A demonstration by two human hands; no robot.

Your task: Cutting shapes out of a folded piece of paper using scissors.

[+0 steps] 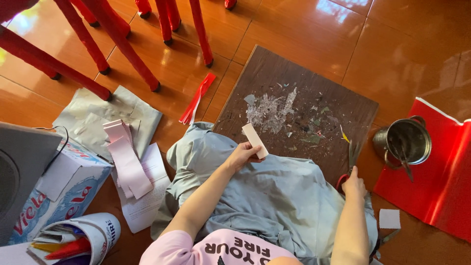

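Person seated on the tiled floor (402, 54), grey cloth (274, 196) over the lap. Left hand (243, 156) is raised over the near edge of the dark wooden board (304, 83), fingers pinched on one end of a pale pink paper strip (254, 140); the strip points up and to the far left, tilted, free end over the board. Right hand (354, 185) is down at the board's near right corner, fingers wrapped on the red handles of the scissors (349, 164); blades point far, lying along the board's right side, whether blades are apart cannot be told. Board surface carries a patch of silver-grey scraps (270, 110) in the middle and small coloured bits to its right. Right of the board, just beside it: a metal cup (405, 142) with a tool standing inside, sitting on a glossy red sheet (441, 186). A small white paper square (389, 219) lies on the floor near the right arm. Left of the lap: a stack of pink strips (126, 159) on white sheets, over a crumpled grey wrap (93, 115). Red strip offcuts (197, 98) lie on the floor between the board and the red chair legs (117, 39) at far left. Near left: a printed cardboard box (64, 191) and a round container (88, 235) holding coloured paper.
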